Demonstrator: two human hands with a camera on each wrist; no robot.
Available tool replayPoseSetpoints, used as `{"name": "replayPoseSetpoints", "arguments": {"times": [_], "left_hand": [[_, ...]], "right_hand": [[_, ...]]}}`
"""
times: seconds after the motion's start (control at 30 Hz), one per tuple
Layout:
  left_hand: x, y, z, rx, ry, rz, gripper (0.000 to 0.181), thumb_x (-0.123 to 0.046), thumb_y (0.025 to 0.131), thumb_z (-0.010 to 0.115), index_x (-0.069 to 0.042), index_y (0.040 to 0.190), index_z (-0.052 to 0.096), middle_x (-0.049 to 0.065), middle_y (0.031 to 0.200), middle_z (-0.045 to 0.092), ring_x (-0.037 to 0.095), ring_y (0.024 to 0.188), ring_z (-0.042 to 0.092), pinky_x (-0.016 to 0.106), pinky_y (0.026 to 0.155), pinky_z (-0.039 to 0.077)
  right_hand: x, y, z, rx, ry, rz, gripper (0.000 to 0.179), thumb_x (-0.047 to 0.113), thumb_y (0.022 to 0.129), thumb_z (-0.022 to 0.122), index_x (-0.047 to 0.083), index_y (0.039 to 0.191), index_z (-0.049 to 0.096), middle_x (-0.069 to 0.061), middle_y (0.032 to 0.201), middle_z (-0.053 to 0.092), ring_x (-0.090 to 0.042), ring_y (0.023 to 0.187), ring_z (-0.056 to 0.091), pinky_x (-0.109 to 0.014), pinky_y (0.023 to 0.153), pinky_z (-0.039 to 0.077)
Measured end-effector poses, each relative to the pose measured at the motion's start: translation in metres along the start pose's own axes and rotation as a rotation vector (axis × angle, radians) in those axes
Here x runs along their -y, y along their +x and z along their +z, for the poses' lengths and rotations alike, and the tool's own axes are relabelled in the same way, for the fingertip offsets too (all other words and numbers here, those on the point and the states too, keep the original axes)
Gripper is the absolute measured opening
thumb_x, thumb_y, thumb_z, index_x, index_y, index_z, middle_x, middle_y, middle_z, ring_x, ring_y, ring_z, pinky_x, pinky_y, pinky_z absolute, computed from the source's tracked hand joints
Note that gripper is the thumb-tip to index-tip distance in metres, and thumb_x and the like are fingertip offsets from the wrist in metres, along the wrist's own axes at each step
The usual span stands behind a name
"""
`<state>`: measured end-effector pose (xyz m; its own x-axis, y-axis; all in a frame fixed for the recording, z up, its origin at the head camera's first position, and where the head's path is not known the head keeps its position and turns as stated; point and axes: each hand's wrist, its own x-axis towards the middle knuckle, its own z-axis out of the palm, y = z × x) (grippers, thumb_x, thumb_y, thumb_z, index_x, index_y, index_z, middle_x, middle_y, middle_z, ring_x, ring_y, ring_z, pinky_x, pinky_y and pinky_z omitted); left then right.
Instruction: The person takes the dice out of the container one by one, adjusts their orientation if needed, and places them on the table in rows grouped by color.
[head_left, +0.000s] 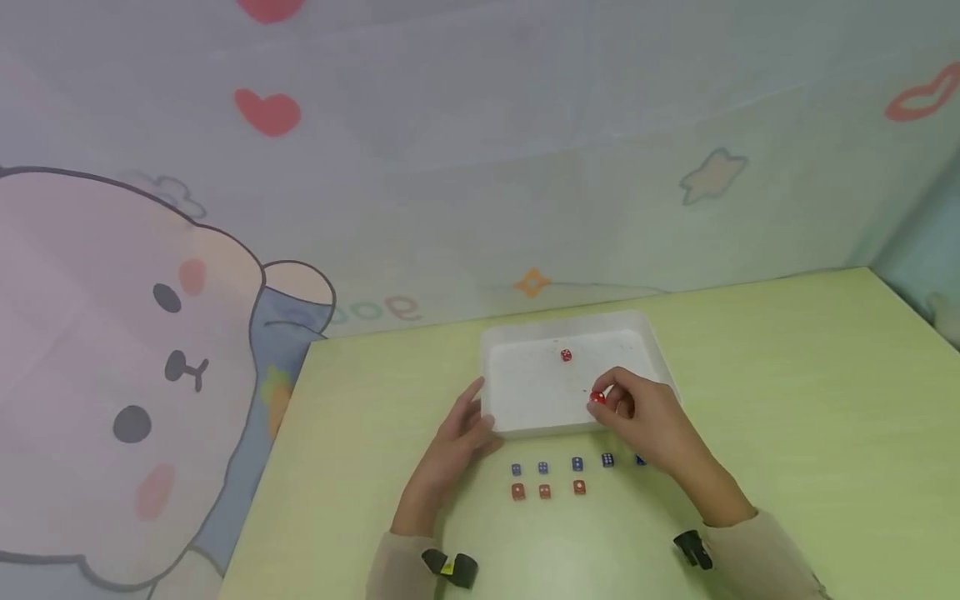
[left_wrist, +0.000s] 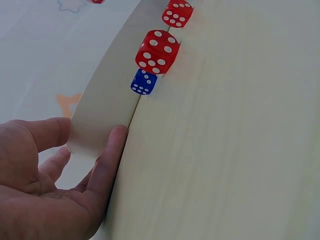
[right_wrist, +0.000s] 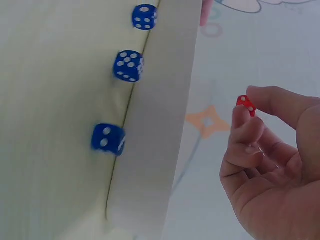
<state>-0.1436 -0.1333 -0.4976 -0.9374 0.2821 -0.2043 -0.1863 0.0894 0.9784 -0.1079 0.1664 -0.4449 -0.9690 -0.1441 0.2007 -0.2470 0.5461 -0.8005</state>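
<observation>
A shallow white tray [head_left: 558, 429] lies on the table. My right hand [head_left: 648, 417] is above its front right part, pinching a red die [right_wrist: 245, 105] between thumb and fingertips. One more red die [head_left: 566, 355] lies inside the tray near its back. At the tray's front left corner, my left hand [head_left: 453, 442] touches the wall with thumb and fingers extended. In front of the tray, blue dice [head_left: 577, 464] form a row, the rightmost partly hidden by my right hand. Nearer to me, red dice [head_left: 545, 492] make a second, shorter row under the left blue ones.
The light green table [head_left: 810, 400] extends to both sides of the tray. Behind it hangs a printed cloth [head_left: 480, 167] with hearts, stars and a large cartoon bear [head_left: 135, 358] on the left. Black straps [head_left: 693, 550] with cameras sit by both sleeves.
</observation>
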Motion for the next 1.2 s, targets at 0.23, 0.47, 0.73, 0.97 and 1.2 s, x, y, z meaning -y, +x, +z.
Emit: {"name": "replayPoseSetpoints", "arguments": {"times": [0.23, 0.47, 0.73, 0.97, 1.2], "left_hand": [[-0.003, 0.0, 0.001, 0.006, 0.012, 0.005, 0.067, -0.015, 0.111, 0.057, -0.025, 0.17, 0.026, 0.024, 0.165, 0.034, 0.043, 0.147, 0.045, 0.042, 0.11, 0.058], [-0.005, 0.001, 0.001, 0.021, 0.007, 0.007, 0.066, -0.014, 0.111, 0.055, -0.025, 0.17, 0.025, 0.024, 0.165, 0.033, 0.043, 0.146, 0.045, 0.042, 0.11, 0.057], [-0.003, 0.0, 0.002, 0.003, 0.009, -0.013, 0.066, -0.014, 0.111, 0.055, -0.027, 0.169, 0.027, 0.022, 0.165, 0.034, 0.042, 0.146, 0.046, 0.041, 0.109, 0.058], [-0.003, -0.001, 0.003, 0.012, 0.002, -0.024, 0.066, -0.015, 0.111, 0.055, -0.029, 0.169, 0.027, 0.021, 0.166, 0.033, 0.041, 0.147, 0.046, 0.041, 0.11, 0.058], [-0.002, -0.003, 0.002, 0.016, 0.001, -0.014, 0.066, -0.015, 0.111, 0.055, -0.029, 0.169, 0.027, 0.021, 0.167, 0.033, 0.041, 0.146, 0.046, 0.041, 0.11, 0.058]], "right_hand": [[-0.011, -0.02, -0.001, 0.131, -0.005, 0.014, 0.012, 0.011, 0.094, 0.08, 0.01, 0.101, 0.07, 0.007, 0.076, 0.059, -0.007, 0.067, 0.05, -0.021, 0.056, 0.044], [-0.019, -0.036, 0.003, 0.186, -0.039, 0.051, 0.012, 0.01, 0.092, 0.08, 0.013, 0.097, 0.07, 0.009, 0.076, 0.06, -0.006, 0.067, 0.05, -0.021, 0.057, 0.045], [-0.02, -0.047, 0.009, 0.257, -0.11, 0.08, 0.017, 0.008, 0.089, 0.08, 0.018, 0.093, 0.067, 0.012, 0.072, 0.058, -0.004, 0.065, 0.05, -0.022, 0.058, 0.043], [-0.025, -0.052, 0.015, 0.261, -0.121, 0.054, 0.024, 0.006, 0.087, 0.081, 0.019, 0.086, 0.061, 0.012, 0.071, 0.055, -0.003, 0.065, 0.048, -0.022, 0.058, 0.041], [-0.024, -0.054, 0.015, 0.268, -0.113, 0.067, 0.026, 0.005, 0.087, 0.081, 0.019, 0.085, 0.059, 0.011, 0.071, 0.055, -0.004, 0.066, 0.048, -0.021, 0.058, 0.04]]}}
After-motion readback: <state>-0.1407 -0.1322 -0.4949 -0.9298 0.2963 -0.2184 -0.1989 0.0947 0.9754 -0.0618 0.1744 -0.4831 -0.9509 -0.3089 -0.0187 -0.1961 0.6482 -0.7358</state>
